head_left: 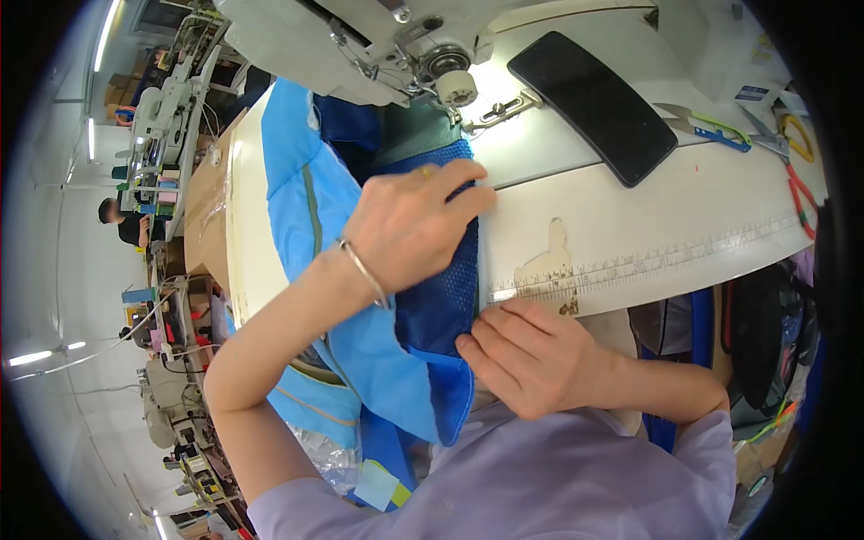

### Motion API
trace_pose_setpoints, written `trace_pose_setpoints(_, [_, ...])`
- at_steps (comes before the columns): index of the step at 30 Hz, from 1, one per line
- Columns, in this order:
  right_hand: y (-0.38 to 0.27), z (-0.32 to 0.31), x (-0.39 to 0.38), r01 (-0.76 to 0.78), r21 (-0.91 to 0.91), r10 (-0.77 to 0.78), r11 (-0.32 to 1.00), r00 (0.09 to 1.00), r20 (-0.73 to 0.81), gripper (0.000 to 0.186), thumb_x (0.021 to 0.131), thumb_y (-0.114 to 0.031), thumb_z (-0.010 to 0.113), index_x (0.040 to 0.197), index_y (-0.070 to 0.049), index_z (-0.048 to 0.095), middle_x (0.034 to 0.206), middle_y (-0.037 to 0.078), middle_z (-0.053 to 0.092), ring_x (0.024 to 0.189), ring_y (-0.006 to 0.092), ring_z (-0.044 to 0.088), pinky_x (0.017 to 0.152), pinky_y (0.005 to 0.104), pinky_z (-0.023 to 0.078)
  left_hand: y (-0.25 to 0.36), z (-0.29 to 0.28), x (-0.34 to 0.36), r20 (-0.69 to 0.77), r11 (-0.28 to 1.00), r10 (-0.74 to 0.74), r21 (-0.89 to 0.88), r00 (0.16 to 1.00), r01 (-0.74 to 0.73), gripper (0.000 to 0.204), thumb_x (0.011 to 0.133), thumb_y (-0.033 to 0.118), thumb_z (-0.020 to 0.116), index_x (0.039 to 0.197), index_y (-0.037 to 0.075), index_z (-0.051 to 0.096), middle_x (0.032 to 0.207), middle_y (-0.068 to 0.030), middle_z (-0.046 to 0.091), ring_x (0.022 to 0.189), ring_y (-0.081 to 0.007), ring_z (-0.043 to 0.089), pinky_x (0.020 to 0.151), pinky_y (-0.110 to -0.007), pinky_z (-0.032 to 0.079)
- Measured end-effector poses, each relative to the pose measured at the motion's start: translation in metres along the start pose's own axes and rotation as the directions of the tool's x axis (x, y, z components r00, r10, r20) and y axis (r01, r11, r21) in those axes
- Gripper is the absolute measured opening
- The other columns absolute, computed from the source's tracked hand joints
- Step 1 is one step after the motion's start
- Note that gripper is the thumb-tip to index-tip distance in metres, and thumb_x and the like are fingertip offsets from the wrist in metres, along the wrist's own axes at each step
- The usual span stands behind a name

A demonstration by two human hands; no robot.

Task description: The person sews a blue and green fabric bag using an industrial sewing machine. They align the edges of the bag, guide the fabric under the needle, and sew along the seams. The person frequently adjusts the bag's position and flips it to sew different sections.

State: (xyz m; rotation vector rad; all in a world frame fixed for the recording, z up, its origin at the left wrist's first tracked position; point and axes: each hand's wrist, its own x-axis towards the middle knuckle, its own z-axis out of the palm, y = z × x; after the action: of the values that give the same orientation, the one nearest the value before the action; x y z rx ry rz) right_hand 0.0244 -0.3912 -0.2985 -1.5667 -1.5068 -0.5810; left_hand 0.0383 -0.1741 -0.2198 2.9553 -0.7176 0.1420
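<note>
Light and dark blue sewn fabric (441,310), part of it mesh, lies on the white sewing table and hangs over its near edge. Its far end runs up to the needle area of a sewing machine (447,76), beside a grey-green strip. My left hand (409,225), with a bangle on the wrist, is closed over the mesh at its right edge, just below the machine's foot; its fingertips are slightly blurred. Nearer to me, my right hand (531,355) has curled fingers pinching the fabric's right edge at the table's front. The fingertips' undersides are hidden.
On the table to the right lie a black phone (594,108), small thread snips (706,126) and red-handled scissors (796,184). A printed ruler (648,261) follows the front edge. Other sewing machines (162,117) and a person (130,225) are at far left.
</note>
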Motion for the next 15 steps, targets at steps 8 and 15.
trace_pose_setpoints(8, [0.002,-0.01,0.008,0.051,-0.033,-0.049,0.998,0.996,0.076,0.025,0.076,-0.011,0.071,0.095,0.005,0.074,0.092,0.015,0.072,0.089,0.0265,0.07,0.081,0.0371,0.058,-0.017,0.006,0.016,-0.022,0.977,0.184,0.113,0.983,-0.18,0.017,0.071,0.0,0.066,0.083,0.01,0.061,0.093,-0.0031,0.06,0.07,-0.0227,0.063,0.058,-0.035,0.052])
trace_pose_setpoints(15, [0.0,-0.006,0.006,0.031,-0.01,-0.031,0.999,1.0,-0.002,0.023,0.08,-0.013,0.068,0.09,0.007,0.073,0.093,0.017,0.07,0.094,0.03,0.068,0.078,0.0373,0.055,-0.016,0.003,0.008,0.036,0.969,0.242,-0.058,0.97,-0.24,0.021,0.065,-0.004,0.066,0.081,0.008,0.065,0.095,-0.0042,0.064,0.075,-0.0242,0.062,0.06,-0.035,0.052])
